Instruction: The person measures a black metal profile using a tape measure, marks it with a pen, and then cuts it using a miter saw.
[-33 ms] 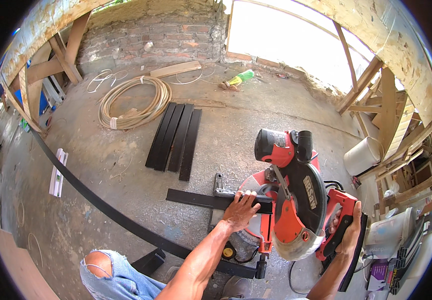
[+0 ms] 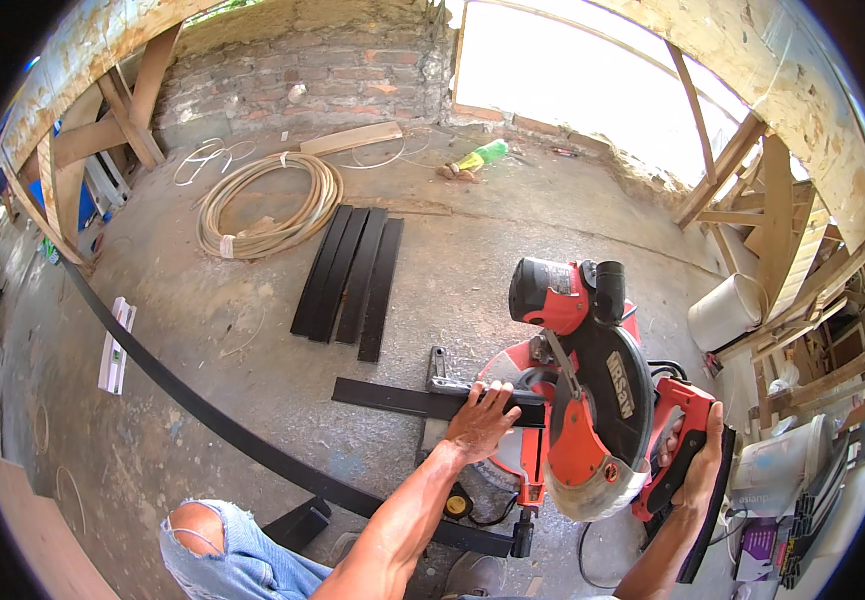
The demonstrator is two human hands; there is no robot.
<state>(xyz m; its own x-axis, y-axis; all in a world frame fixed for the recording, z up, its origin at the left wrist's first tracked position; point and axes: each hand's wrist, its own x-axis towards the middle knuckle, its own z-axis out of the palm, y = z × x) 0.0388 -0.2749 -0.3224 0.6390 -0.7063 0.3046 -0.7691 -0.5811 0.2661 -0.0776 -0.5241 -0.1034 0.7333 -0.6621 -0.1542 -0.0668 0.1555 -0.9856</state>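
A red and black mitre saw (image 2: 607, 370) stands on the floor in front of me, its head and guard over its base. My right hand (image 2: 694, 470) is wrapped round the saw's red and black handle (image 2: 687, 425). A short black bar (image 2: 382, 397) lies across the saw base, along the fence (image 2: 439, 370), one end close to the blade guard. On that end my left hand (image 2: 482, 420) presses with its fingers curled over the top. The blade itself is mostly hidden by the guard.
Several cut black bars (image 2: 347, 280) lie side by side beyond the saw. A long black bar (image 2: 202, 410) crosses the floor at left, near a spirit level (image 2: 117, 345). Farther off are a coiled hose (image 2: 272, 205) and a green bottle (image 2: 482, 155). White buckets (image 2: 727, 312) stand at right.
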